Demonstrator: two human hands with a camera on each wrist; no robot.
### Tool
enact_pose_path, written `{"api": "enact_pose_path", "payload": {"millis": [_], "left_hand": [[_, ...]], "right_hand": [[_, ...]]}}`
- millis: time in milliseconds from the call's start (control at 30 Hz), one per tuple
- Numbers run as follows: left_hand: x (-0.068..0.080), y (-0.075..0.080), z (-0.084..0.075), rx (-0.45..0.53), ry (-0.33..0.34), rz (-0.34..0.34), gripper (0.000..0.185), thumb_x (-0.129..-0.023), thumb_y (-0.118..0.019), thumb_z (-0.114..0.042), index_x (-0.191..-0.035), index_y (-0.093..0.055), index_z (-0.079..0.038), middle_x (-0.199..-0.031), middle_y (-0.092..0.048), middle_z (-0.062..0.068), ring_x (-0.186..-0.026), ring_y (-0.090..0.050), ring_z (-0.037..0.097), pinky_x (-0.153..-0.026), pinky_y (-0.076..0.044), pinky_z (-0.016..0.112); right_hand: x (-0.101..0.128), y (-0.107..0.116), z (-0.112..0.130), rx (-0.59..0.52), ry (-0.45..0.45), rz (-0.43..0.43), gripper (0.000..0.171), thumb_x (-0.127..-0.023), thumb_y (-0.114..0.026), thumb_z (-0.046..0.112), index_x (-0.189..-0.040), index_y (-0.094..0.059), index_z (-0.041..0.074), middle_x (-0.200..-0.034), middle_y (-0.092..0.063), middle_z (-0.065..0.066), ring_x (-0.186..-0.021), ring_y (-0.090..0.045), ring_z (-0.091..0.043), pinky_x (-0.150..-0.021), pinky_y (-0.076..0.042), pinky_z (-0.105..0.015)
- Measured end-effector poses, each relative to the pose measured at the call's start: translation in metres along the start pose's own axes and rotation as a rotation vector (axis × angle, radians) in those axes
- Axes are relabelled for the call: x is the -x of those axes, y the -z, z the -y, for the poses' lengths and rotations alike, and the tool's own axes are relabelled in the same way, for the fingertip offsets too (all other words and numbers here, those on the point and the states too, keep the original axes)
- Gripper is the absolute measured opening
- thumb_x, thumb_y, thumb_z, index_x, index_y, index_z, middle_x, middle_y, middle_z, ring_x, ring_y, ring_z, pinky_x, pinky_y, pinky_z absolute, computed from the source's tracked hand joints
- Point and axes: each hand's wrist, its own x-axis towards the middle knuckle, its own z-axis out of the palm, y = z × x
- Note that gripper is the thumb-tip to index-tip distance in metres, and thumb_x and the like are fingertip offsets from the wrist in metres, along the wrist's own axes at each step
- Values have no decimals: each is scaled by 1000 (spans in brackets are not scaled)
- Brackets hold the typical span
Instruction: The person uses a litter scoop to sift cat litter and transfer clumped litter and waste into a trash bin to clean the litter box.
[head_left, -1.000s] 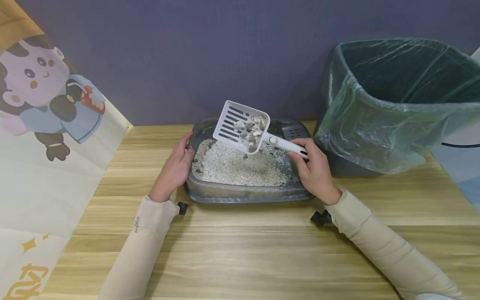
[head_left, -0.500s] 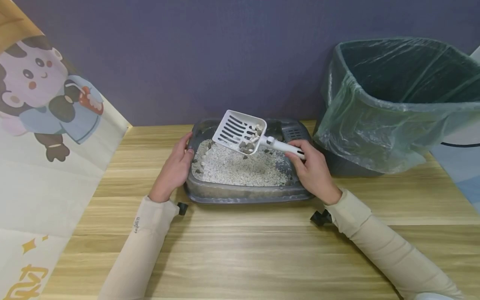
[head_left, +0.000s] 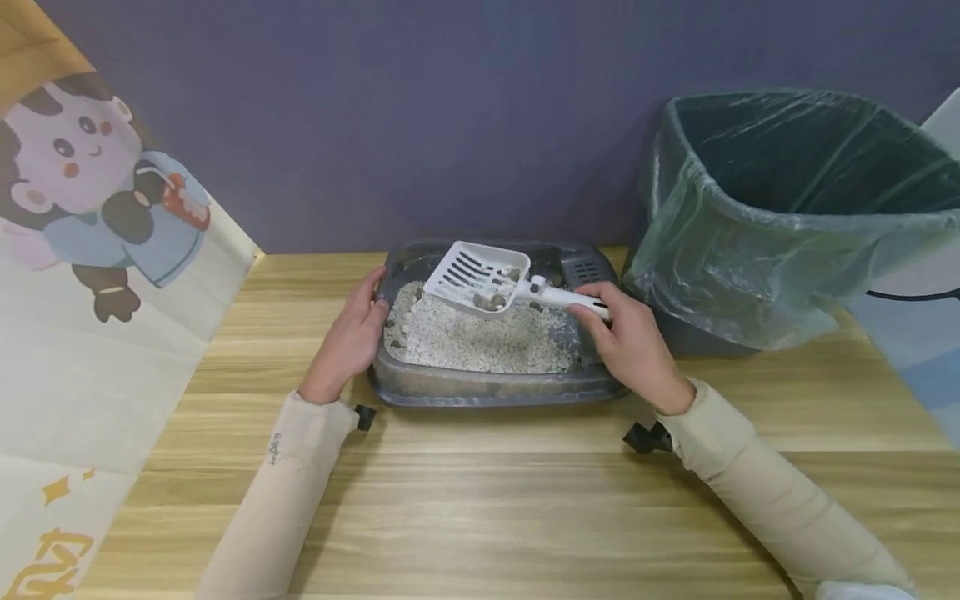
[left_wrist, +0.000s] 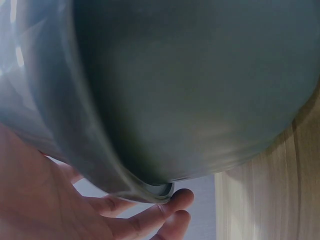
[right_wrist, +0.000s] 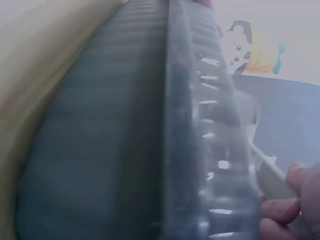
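Observation:
A dark grey litter box [head_left: 495, 389] holds pale granular litter [head_left: 487, 343] with a few dark clumps in it. My left hand [head_left: 347, 342] grips the box's left rim, thumb on top; in the left wrist view its fingertips [left_wrist: 181, 199] reach the lip's edge. Over the litter, my right hand [head_left: 628, 346] holds a white slotted litter scoop [head_left: 465, 268] by its handle, thumb and fingers round it. Greyish lumps [head_left: 491, 302] lie in the scoop near its handle end. In the right wrist view the box's wall hides most of the scoop.
Right of the box stands a large grey trash bin [head_left: 705, 321] lined with a translucent green bag [head_left: 750, 267]. A purple-grey wall [head_left: 450, 125] rises behind the wooden table [head_left: 495, 517]. A panel with cartoon drawings [head_left: 75, 350] stands at the left.
The scoop has come down closer to the litter, and its load has shrunk to a few lumps near the handle. The left hand keeps its place on the rim.

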Motion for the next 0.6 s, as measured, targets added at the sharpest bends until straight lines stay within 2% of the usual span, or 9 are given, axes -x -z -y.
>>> {"api": "enact_pose_path", "payload": {"millis": [100,200,467,600], "left_hand": [[0,1,-3,-5,-6,-1,53,-102,-28,-28,-153,-14,-21,-148,-28,18,-132,-30,37,-106,-23,58],[-1,1,-4,-8,-12,1,53,-102,-27,-29,-153,-14,-21,-149,-27,17,-132,-29,37,-106,-23,58],[0,1,-5,-15,-10,9,53,-102,-25,-32,-153,-12,-22,-153,-19,14,-135,-26,37,-108,-20,57],[3,2,-3,-16,0,7,53,-102,-25,-31,-153,-12,-21,-153,-20,16,-134,-27,38,-107,-20,58]], "right_hand": [[2,2,1,16,-43,63,34,-97,-51,35,-116,-59,8,-53,-38,1,-36,-27,-12,-36,-29,-29],[4,3,1,19,-45,83,35,-97,-50,36,-114,-60,7,-52,-37,1,-35,-26,-12,-35,-29,-29],[6,13,5,-5,61,13,29,-96,-56,27,-120,-55,12,-66,-49,4,-46,-44,-8,-39,-37,-27],[7,25,15,22,99,-29,27,-95,-58,22,-119,-55,10,-66,-48,4,-47,-42,-8,-41,-35,-26]]}}
